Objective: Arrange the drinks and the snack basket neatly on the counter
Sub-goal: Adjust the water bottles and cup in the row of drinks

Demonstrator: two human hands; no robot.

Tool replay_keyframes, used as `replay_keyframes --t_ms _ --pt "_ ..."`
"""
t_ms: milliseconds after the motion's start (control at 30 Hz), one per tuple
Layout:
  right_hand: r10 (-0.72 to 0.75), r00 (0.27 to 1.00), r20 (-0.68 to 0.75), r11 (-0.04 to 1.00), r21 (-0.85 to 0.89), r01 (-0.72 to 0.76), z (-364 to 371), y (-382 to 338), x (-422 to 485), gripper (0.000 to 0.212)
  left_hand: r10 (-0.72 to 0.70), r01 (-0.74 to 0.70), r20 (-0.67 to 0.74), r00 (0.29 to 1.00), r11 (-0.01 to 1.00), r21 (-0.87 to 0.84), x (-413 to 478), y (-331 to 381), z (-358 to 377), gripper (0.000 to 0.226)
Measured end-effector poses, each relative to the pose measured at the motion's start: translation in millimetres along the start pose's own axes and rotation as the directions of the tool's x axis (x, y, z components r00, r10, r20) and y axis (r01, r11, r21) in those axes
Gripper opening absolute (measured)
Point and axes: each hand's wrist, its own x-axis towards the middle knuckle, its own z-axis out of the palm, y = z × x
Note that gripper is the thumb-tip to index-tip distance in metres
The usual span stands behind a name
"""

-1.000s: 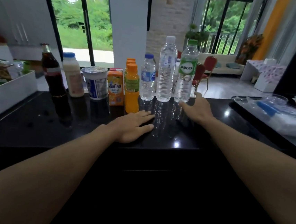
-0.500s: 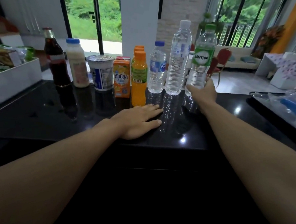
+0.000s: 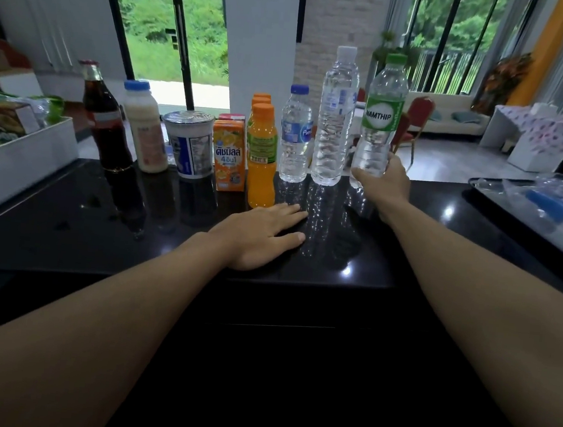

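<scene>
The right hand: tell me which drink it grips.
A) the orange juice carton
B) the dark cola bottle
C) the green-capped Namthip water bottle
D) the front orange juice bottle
C: the right hand curls round the lower part of the green-capped Namthip water bottle, while the left hand lies flat on the counter.

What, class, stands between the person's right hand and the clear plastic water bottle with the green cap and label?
Nothing visible does. The right hand grips the lower part of the clear plastic water bottle with the green cap and label, just right of the tall white-capped clear bottle.
</scene>
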Motion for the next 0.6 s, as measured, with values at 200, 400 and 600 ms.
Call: replay_keyframes --t_ms 200,400,600 --pt "-0.014 0.997 0.069 0.999 0.053 0.01 -1.7 -1.2 1.4 0.085 0.009 -0.009 -0.002 1.0 1.0 0.002 -0.9 0.4 -0.3 0.062" --pt "-0.047 0.999 -0.024 0.996 -0.074 0.045 0.0 -2.3 -0.5 0.089 0.004 -0.004 -0.011 1.0 1.0 0.003 -0.4 0.5 0.2 0.061" --pt "-0.041 0.997 0.072 0.999 0.032 0.038 -3.2 1.3 0.2 0.089 0.0 0.0 -0.018 1.0 1.0 -0.001 -0.7 0.1 0.9 0.061"
